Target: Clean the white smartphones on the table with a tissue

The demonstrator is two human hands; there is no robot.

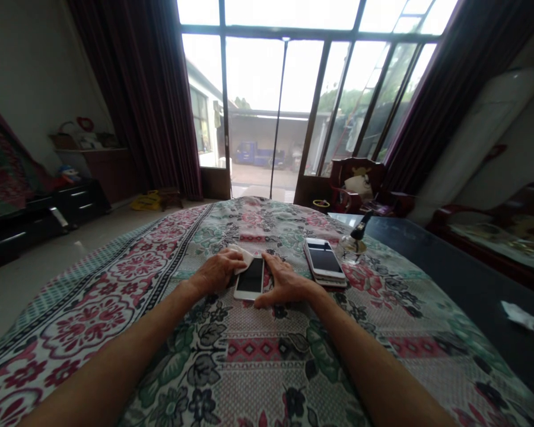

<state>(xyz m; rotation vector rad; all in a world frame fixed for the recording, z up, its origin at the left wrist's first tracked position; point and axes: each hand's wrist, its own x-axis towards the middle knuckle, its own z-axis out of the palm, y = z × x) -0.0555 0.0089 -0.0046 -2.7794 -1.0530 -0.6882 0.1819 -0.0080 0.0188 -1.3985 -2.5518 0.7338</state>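
A white smartphone (250, 286) with a dark screen lies flat on the patterned cloth in front of me. My left hand (220, 270) is closed on a white wipe (244, 256), pressed against the phone's upper left edge. Along the phone's right side, my right hand (285, 280) grips it, thumb at the lower corner and fingertips near the top. A stack of phones (324, 261) lies to the right of that hand, a white one on top. Just beyond the stack stands a clear bottle (352, 246) with a black top.
The flowered cloth (253, 350) covers the surface under my arms. A crumpled white tissue (520, 315) lies on the dark tabletop (436, 267) at the right. Farther off are a wooden chair (358, 181), glass doors (267, 118) and dark curtains (146, 89).
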